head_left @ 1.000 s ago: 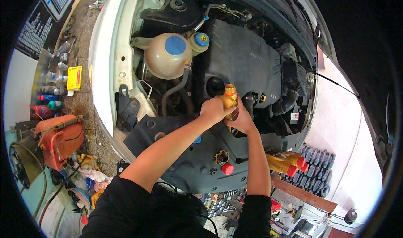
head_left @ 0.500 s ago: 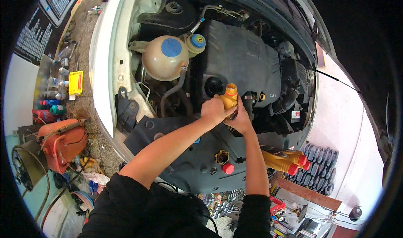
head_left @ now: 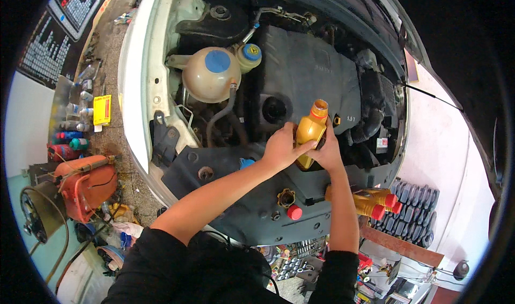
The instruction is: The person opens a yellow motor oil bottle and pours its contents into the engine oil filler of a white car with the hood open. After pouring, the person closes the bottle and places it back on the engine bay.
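Both my hands hold a gold plastic oil bottle (head_left: 312, 128) over the engine bay, its uncapped mouth tilted up and away from me. My left hand (head_left: 282, 147) grips its left side, with the thumb across the front. On the other side my right hand (head_left: 328, 149) is wrapped round it. Left of the bottle's neck is the round dark filler opening (head_left: 275, 109) in the black engine cover (head_left: 306, 62). On the black front panel (head_left: 236, 210) lie a filler cap (head_left: 286, 198) and a small red bottle cap (head_left: 294, 213).
Several gold bottles (head_left: 370, 202) with red caps stand right of my right forearm. A beige coolant tank (head_left: 206, 84) with a blue cap sits left of the engine cover, near a smaller blue-capped reservoir (head_left: 248, 60). A thin hood prop (head_left: 424, 91) crosses at the right.
Both hands have moved the bottle to the right, away from the filler opening. More of the bottle's body shows now. The view has shifted slightly.
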Available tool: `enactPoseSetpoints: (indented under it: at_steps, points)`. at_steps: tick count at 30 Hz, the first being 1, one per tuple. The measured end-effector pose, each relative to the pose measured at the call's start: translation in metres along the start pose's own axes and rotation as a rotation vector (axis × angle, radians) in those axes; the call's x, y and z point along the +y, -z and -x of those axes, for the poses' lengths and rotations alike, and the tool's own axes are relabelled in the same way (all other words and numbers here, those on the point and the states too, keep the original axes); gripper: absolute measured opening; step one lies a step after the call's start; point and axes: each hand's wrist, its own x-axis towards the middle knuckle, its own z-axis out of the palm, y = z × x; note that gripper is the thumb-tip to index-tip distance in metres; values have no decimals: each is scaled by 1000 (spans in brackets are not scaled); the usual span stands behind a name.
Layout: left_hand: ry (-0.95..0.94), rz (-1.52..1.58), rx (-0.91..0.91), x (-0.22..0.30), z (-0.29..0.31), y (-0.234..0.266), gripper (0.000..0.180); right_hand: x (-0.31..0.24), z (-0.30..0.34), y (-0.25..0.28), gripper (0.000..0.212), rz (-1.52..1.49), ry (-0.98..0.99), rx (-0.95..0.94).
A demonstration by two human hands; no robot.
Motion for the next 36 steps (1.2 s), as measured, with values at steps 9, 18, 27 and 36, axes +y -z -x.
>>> enactPoseSetpoints:
  at_steps: [9,18,27,36]
  points:
    - [-61,209,-241,-21,13,-8,59,-8,-2,26,116,8,-37,-107]
    - [-77,265,-175,11,12,-17,55,2,-3,34,122,-97,72,41]
    - [15,766,-280,4,22,-42,67,-1,1,52,124,16,-7,-74]
    - [73,867,-310,-24,28,-60,71,11,-9,43,124,202,24,-168]
